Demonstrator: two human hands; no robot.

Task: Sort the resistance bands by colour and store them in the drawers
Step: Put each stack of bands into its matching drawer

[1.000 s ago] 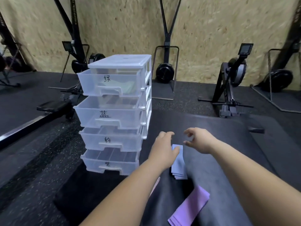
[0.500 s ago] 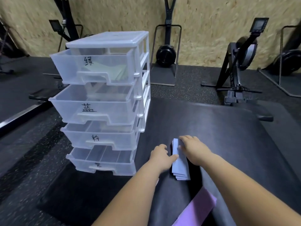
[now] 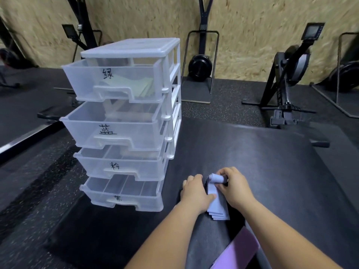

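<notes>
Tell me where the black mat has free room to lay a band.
Free: the mat beyond and right of the right hand, toward the rowing machine. Crowded: around the blue bands, left hand and purple band.

Left hand (image 3: 195,193) flat (right hand (image 3: 234,188) curled)

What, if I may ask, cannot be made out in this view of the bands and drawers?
Head view:
blue bands: far end partly covered by the right hand; count unclear.
purple band: cut off by the bottom edge.
bottom drawer: label too small to read.
third drawer: contents hazed by its plastic.
</notes>
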